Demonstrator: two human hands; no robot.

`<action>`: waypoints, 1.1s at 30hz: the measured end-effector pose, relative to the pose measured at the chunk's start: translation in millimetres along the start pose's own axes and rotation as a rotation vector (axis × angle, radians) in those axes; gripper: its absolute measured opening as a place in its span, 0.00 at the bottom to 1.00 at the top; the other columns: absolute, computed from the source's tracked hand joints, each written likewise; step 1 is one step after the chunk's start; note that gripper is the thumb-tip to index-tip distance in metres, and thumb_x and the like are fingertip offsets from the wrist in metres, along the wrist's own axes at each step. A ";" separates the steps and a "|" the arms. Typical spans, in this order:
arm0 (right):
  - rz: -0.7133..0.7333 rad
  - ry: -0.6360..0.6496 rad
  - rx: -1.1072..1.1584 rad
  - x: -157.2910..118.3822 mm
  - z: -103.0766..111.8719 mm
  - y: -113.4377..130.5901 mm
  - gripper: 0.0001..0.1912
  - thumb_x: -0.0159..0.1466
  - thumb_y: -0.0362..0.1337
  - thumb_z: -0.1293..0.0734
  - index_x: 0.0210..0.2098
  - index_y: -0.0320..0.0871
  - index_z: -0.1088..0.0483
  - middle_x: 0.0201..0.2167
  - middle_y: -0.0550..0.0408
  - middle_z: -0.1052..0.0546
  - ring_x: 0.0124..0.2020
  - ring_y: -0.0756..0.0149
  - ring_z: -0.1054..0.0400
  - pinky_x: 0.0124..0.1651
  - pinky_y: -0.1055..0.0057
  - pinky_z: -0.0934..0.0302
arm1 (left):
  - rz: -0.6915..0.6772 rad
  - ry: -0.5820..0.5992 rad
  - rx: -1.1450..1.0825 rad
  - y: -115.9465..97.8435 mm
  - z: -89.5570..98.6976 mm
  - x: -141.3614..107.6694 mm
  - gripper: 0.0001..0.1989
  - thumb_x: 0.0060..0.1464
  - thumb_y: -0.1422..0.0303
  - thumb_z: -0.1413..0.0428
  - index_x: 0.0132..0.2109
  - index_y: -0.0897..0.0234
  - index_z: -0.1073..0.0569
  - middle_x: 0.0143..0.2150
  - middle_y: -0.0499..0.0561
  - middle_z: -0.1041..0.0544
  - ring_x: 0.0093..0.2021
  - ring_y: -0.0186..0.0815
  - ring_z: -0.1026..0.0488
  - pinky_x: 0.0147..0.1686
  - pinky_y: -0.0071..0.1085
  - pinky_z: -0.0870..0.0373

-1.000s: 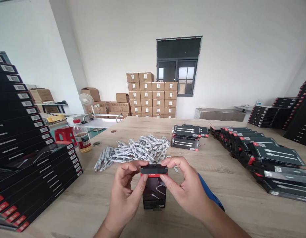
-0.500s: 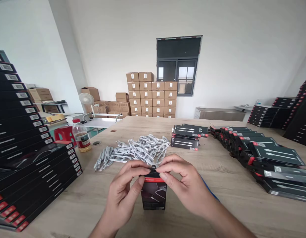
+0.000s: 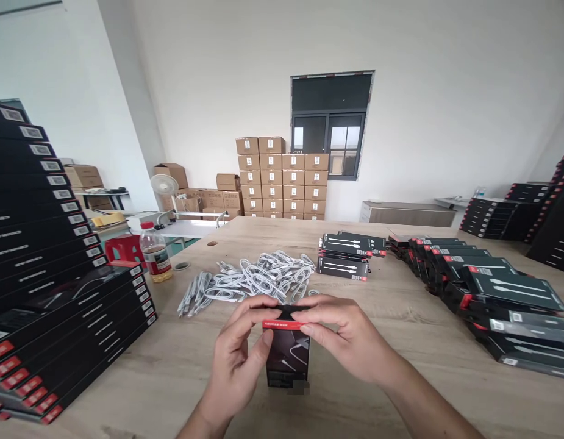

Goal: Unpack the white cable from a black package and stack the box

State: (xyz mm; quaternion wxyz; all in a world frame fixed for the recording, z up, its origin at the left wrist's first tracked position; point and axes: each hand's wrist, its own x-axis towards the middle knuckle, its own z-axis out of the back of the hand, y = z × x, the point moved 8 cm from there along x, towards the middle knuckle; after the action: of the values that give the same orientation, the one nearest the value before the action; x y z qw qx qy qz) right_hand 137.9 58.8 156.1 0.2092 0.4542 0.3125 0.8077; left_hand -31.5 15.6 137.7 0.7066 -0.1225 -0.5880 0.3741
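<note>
A slim black retail box [image 3: 287, 356] with a red band near its top stands upright on the wooden table [image 3: 400, 378] in front of me. My left hand [image 3: 238, 356] grips its left side, fingers curled over the top end. My right hand [image 3: 343, 341] holds the top from the right, thumb and fingers pressed on the closed top flap. Just behind the box lies a loose pile of coiled white cables [image 3: 258, 279].
A tall leaning stack of black boxes [image 3: 48, 268] fills the left. More black boxes [image 3: 492, 292] lie fanned on the right, a small stack [image 3: 343, 256] at mid-table. A bottle [image 3: 156, 253] stands at the table's left edge. Cardboard cartons [image 3: 282, 177] line the far wall.
The box's top flap, raised a second ago, now lies folded down under my fingers. Both hands have closed in over the top end. The view has shifted slightly.
</note>
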 end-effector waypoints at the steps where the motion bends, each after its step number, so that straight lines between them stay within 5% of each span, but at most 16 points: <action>1: -0.007 -0.055 -0.004 0.3 2.4 -3.9 0.11 0.68 0.37 0.32 0.46 0.52 0.18 0.48 0.52 0.17 0.49 0.60 0.23 0.55 0.59 0.29 | 0.013 0.009 0.040 3.4 -4.3 -1.7 0.20 0.62 0.70 0.45 0.60 0.48 0.27 0.60 0.54 0.28 0.63 0.45 0.33 0.61 0.43 0.35; 4: -0.135 -0.301 0.074 -3.8 18.4 -27.9 0.11 0.65 0.43 0.30 0.43 0.48 0.17 0.46 0.49 0.16 0.48 0.56 0.22 0.54 0.56 0.28 | 0.085 0.036 0.279 15.4 -19.5 -9.2 0.46 0.54 0.68 0.37 0.74 0.49 0.51 0.73 0.58 0.45 0.73 0.54 0.50 0.68 0.54 0.46; 6: -0.287 -0.438 0.189 -11.3 26.4 -49.1 0.17 0.61 0.49 0.27 0.42 0.45 0.17 0.44 0.48 0.16 0.42 0.54 0.21 0.48 0.56 0.25 | 0.117 0.063 0.455 20.7 -29.7 -15.9 0.57 0.44 0.67 0.32 0.75 0.51 0.55 0.73 0.62 0.49 0.72 0.61 0.50 0.66 0.58 0.44; 10: -0.443 -0.538 0.340 -22.9 19.5 -75.5 0.29 0.56 0.56 0.26 0.50 0.45 0.21 0.53 0.46 0.19 0.47 0.52 0.22 0.44 0.61 0.23 | 0.148 0.084 0.621 26.4 -35.4 -23.8 0.55 0.42 0.76 0.37 0.74 0.54 0.52 0.65 0.63 0.38 0.65 0.58 0.39 0.63 0.56 0.38; 12: -0.447 -0.509 0.345 -27.7 4.2 -82.9 0.30 0.58 0.58 0.28 0.53 0.46 0.23 0.56 0.46 0.21 0.49 0.51 0.23 0.42 0.63 0.23 | 0.151 0.013 0.662 22.0 -20.3 -20.9 0.53 0.42 0.77 0.39 0.74 0.56 0.49 0.64 0.63 0.37 0.63 0.56 0.38 0.62 0.54 0.36; 16: -0.357 -0.308 0.187 -44.6 -40.7 -98.5 0.25 0.63 0.56 0.32 0.51 0.47 0.22 0.51 0.44 0.19 0.46 0.51 0.21 0.39 0.66 0.23 | 0.101 -0.188 0.837 -11.9 49.6 -3.9 0.37 0.49 0.76 0.43 0.67 0.57 0.36 0.62 0.60 0.33 0.62 0.52 0.35 0.61 0.50 0.35; 19: -0.177 -0.196 0.011 -58.3 -67.9 -103.1 0.19 0.66 0.51 0.34 0.47 0.47 0.20 0.50 0.43 0.19 0.47 0.52 0.21 0.39 0.67 0.24 | 0.033 -0.187 1.081 -41.0 121.3 18.2 0.29 0.50 0.73 0.42 0.60 0.57 0.28 0.61 0.60 0.30 0.60 0.53 0.33 0.61 0.50 0.36; 23: -0.072 -0.036 -0.155 -62.7 -92.0 -97.3 0.15 0.69 0.43 0.38 0.42 0.47 0.20 0.50 0.43 0.19 0.48 0.53 0.22 0.40 0.66 0.24 | 0.340 -0.029 1.420 -32.1 229.5 40.1 0.27 0.53 0.64 0.46 0.61 0.59 0.29 0.61 0.58 0.27 0.64 0.54 0.35 0.65 0.47 0.40; 25: -0.031 0.016 -0.200 -59.9 -96.8 -87.8 0.14 0.68 0.39 0.39 0.39 0.47 0.20 0.47 0.44 0.19 0.47 0.54 0.22 0.45 0.64 0.25 | 0.434 0.044 1.447 -22.3 266.2 39.6 0.25 0.49 0.65 0.47 0.55 0.62 0.25 0.55 0.59 0.23 0.59 0.56 0.30 0.62 0.49 0.37; 28: 0.020 0.060 -0.248 -57.0 -99.9 -75.3 0.15 0.67 0.35 0.40 0.36 0.48 0.21 0.44 0.46 0.19 0.45 0.54 0.21 0.47 0.62 0.26 | 0.486 0.133 1.446 -7.6 290.5 28.7 0.24 0.47 0.65 0.47 0.51 0.64 0.23 0.52 0.60 0.20 0.56 0.53 0.26 0.60 0.45 0.33; 33: 0.024 0.083 -0.280 -59.2 -102.0 -71.0 0.16 0.65 0.31 0.41 0.34 0.48 0.22 0.43 0.47 0.19 0.44 0.55 0.21 0.46 0.63 0.26 | 0.502 0.173 1.438 3.2 294.2 15.2 0.28 0.52 0.64 0.52 0.58 0.69 0.27 0.61 0.63 0.25 0.63 0.51 0.30 0.65 0.43 0.38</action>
State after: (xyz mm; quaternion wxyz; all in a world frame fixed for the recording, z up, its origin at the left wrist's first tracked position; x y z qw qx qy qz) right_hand 83.1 40.9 31.1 0.2478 0.3902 0.1997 0.8640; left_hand -303.8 -50.5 229.0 0.5498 0.2085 -0.0971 0.8030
